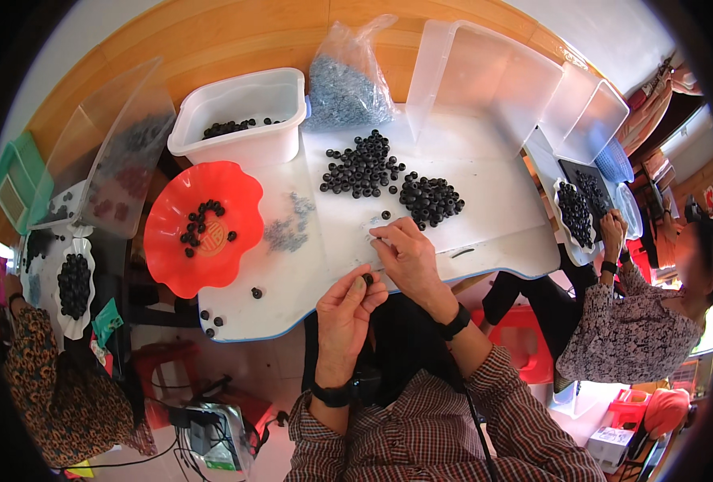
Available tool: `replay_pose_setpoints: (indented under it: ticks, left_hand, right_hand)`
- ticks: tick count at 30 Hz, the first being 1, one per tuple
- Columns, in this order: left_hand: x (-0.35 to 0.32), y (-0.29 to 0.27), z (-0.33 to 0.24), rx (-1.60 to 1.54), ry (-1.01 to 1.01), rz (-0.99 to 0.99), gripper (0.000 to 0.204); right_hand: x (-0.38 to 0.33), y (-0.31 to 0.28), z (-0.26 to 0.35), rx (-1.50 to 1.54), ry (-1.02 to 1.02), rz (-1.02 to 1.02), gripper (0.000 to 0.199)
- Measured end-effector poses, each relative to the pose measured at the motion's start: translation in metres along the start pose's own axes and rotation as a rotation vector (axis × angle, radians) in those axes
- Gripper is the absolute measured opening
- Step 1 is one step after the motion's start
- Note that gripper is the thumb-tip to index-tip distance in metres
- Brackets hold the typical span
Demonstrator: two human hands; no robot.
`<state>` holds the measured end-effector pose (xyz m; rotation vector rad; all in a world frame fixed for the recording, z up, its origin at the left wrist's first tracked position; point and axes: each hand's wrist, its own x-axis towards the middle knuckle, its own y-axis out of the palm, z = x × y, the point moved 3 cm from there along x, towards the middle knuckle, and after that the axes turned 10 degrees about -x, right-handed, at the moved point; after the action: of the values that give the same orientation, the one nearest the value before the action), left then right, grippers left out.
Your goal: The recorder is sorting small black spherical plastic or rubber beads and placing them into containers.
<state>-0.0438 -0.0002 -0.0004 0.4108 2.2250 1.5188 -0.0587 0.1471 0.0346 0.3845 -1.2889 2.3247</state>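
Near the table's front edge, my left hand (347, 313) is closed, pinching a small round black bead-like piece (368, 279) between thumb and fingers. My right hand (411, 259) is just above and to the right of it, over the white table (344, 245). Its thumb and index finger are drawn together at the tabletop; whatever is between them is too small to make out. Beyond my right hand, two heaps of the same black pieces lie on the table, a farther heap (362, 167) and a nearer heap (430, 201). One loose black piece (385, 215) lies close to my fingers.
A red scalloped dish (160, 241) with several black pieces sits at left, beside scattered tiny grey-blue bits (288, 225). Behind stand a white tub (272, 149), a clear bag (344, 84) of grey-blue bits and a clear plastic bin (485, 72). People sit working at both sides.
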Motion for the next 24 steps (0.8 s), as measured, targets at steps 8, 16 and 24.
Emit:
replay_pose_setpoints:
  ticks: [8, 16, 24]
  left_hand:
    - [-0.001, 0.0, -0.002, -0.079, -0.021, -0.005, 0.026]
    - [-0.001, -0.001, -0.001, -0.052, -0.007, -0.013, 0.022]
    - [0.0, 0.001, 0.007, -0.02, -0.009, -0.021, 0.021]
  right_hand:
    - [0.003, 0.01, 0.001, -0.093, -0.019, -0.028, 0.01]
    - [-0.014, -0.009, 0.0, 0.37, 0.236, 0.071, 0.014]
    - [-0.036, -0.024, 0.011, 0.885, 0.415, 0.24, 0.01]
